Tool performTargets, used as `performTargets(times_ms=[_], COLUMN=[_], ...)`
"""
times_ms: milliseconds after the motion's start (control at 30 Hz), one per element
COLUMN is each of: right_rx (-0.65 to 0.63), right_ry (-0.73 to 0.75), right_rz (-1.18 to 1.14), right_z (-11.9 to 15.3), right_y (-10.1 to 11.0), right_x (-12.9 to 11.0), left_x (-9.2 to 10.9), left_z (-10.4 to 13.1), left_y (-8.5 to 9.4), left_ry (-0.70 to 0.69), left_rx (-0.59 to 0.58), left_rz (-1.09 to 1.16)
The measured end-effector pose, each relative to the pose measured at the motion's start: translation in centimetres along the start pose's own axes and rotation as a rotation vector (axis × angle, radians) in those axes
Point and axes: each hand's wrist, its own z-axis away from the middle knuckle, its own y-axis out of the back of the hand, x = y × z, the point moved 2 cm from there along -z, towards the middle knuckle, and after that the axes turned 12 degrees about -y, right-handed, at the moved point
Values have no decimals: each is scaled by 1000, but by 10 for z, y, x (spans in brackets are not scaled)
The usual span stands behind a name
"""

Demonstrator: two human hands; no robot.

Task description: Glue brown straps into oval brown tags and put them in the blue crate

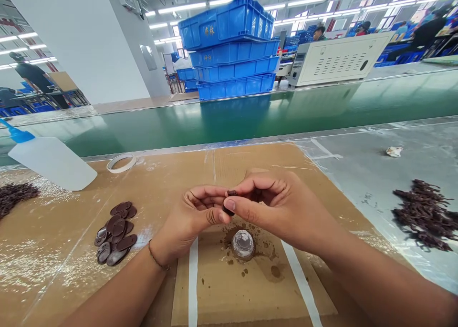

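Note:
My left hand (pixel 189 219) is closed, its thumb and forefinger pinching a small dark brown oval piece (pixel 228 211). Just above, the fingertips of my right hand (pixel 286 210) are pressed together at a small dark brown bit (pixel 232 192), mostly covered by the fingers. Both hands meet over a small clear round container (pixel 243 243) that stands on a cardboard sheet (pixel 232 293) marked with wet spots. To the left lies a loose pile of flat dark brown oval pieces (pixel 118 227), some with a small hole. A heap of dark brown twig-like pieces (pixel 425 215) is at the right.
A white squeeze bottle with blue cap (pixel 53 162) lies tilted at left, near a tape roll (pixel 121 163) and another dark heap (pixel 16 196). Beyond runs a green conveyor belt (pixel 161 127), with stacked blue crates (pixel 236 60) and a cream machine (pixel 336 60) behind it.

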Motion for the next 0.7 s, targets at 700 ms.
performTargets(times_ms=[700], right_rx=[56], right_ry=[20], right_rz=[30], right_z=[0], right_y=[10], right_x=[-3], left_x=[4], left_z=[1], left_y=[0], left_ry=[16], left_rx=[110], left_rz=[-38])
